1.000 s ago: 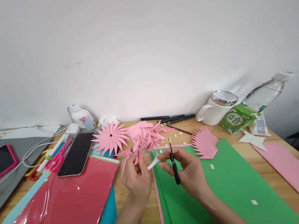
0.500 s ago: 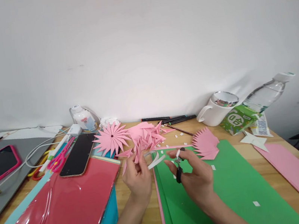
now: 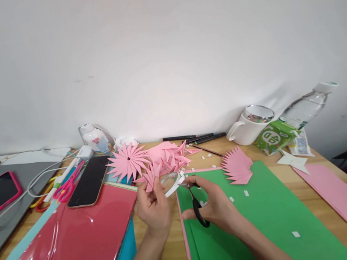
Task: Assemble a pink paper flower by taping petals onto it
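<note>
My left hand (image 3: 153, 210) pinches a pink folded-paper piece (image 3: 152, 177) with several pointed tips. A curled white strip (image 3: 172, 187), which looks like tape, loops out to the right from beside those fingers. My right hand (image 3: 218, 202) has its fingers in the black handles of a small pair of scissors (image 3: 199, 211). The handles are spread, and the blades are at the strip's free end, partly hidden by small white bits. Behind the left hand lie a pink paper pinwheel shape (image 3: 128, 159) and a heap of pink folded pieces (image 3: 169, 155).
Green sheets (image 3: 267, 220) lie under my right hand, scattered with white scraps. A pink paper fan (image 3: 237, 166) rests at their far edge. A red folder (image 3: 88, 240) and black phone (image 3: 88, 183) are left; a white mug (image 3: 252, 128) and tilted bottle (image 3: 308, 106) stand back right.
My right hand has moved left, bringing the scissors to the end of the white strip, and the handles are spread wider. The left hand has shifted slightly left, tilting the pink piece.
</note>
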Available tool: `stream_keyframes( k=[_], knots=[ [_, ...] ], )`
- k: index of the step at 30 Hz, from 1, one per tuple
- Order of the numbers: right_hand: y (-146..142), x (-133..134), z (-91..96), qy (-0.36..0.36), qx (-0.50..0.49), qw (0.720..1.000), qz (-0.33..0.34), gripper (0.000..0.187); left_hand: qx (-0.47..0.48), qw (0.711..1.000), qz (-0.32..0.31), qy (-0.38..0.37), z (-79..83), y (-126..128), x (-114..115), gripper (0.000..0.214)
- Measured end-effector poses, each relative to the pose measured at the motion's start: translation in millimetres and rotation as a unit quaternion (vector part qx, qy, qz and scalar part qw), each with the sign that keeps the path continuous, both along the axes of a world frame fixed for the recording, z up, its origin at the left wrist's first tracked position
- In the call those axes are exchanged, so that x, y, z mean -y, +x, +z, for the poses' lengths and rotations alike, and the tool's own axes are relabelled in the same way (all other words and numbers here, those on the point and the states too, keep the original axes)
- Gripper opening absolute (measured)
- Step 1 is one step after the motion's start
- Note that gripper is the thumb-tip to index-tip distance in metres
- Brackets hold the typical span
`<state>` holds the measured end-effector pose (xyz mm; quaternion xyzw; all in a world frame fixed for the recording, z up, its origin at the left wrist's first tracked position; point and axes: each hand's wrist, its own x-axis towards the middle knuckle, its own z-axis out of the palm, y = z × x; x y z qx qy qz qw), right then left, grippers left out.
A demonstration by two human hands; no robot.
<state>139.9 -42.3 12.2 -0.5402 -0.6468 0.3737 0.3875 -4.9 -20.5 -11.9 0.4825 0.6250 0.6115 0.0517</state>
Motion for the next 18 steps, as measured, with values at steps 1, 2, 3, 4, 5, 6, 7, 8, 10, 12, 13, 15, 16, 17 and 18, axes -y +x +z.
stream_keyframes(
  k=[1, 2, 3, 4, 5, 6, 7, 8, 10, 12, 13, 15, 16, 17, 18],
  knots=[
    [-0.6, 0.2, 0.5, -0.001, 0.001, 1.0, 0.006, 0.053, -0.005, 1.0, 0.004, 0.0, -0.2, 0.1, 0.1, 0.02],
    [-1.1, 0.4, 0.8, -0.002, 0.002, 1.0, 0.011, 0.052, -0.007, 1.0, 0.008, -0.001, -0.3, 0.3, 0.2, 0.02],
    [-1.6, 0.5, 1.1, -0.001, 0.004, 1.0, 0.016, 0.052, -0.005, 1.0, 0.008, -0.001, -0.3, 0.7, 0.4, 0.02],
    [-2.2, 0.7, 1.3, 0.004, 0.004, 1.0, 0.021, 0.051, 0.0, 1.0, 0.005, -0.002, 0.0, 1.2, 0.7, 0.02],
    [-2.8, 0.9, 1.6, 0.011, 0.003, 1.0, 0.025, 0.05, 0.007, 1.0, -0.004, -0.003, 0.4, 1.9, 1.1, 0.02],
    [-3.4, 1.2, 1.9, 0.017, 0.002, 0.999, 0.026, 0.049, 0.015, 1.0, -0.014, -0.004, 0.9, 2.6, 1.5, 0.021],
    [-4.0, 1.5, 2.2, 0.022, 0.002, 0.999, 0.027, 0.047, 0.022, 0.999, -0.025, -0.003, 1.4, 3.4, 1.8, 0.02],
    [-4.6, 1.8, 2.6, 0.025, 0.002, 0.999, 0.026, 0.046, 0.027, 0.999, -0.034, -0.001, 2.0, 4.1, 2.1, 0.02],
    [-5.4, 2.5, 3.3, 0.027, 0.003, 0.999, 0.022, 0.043, 0.029, 0.999, -0.04, 0.004, 2.9, 5.1, 2.4, 0.02],
    [-5.9, 3.1, 3.9, 0.024, 0.005, 1.0, 0.017, 0.042, 0.025, 0.999, -0.04, 0.008, 3.5, 5.2, 2.5, 0.019],
    [-5.9, 3.4, 4.0, 0.022, 0.007, 1.0, 0.015, 0.041, 0.023, 0.999, -0.04, 0.008, 3.7, 5.0, 2.5, 0.019],
    [-5.8, 3.7, 3.9, 0.016, 0.009, 1.0, 0.013, 0.041, 0.016, 0.999, -0.038, 0.008, 4.0, 4.4, 2.4, 0.018],
    [-5.6, 3.8, 3.7, 0.013, 0.008, 1.0, 0.013, 0.041, 0.013, 0.999, -0.037, 0.007, 4.0, 4.2, 2.3, 0.018],
    [-5.4, 3.8, 3.5, 0.013, 0.006, 1.0, 0.011, 0.042, 0.01, 0.999, -0.036, 0.007, 3.9, 4.0, 2.3, 0.018],
    [-5.2, 3.7, 3.3, 0.015, 0.004, 1.0, 0.008, 0.042, 0.011, 0.999, -0.036, 0.006, 3.8, 3.9, 2.2, 0.018]
  ],
)
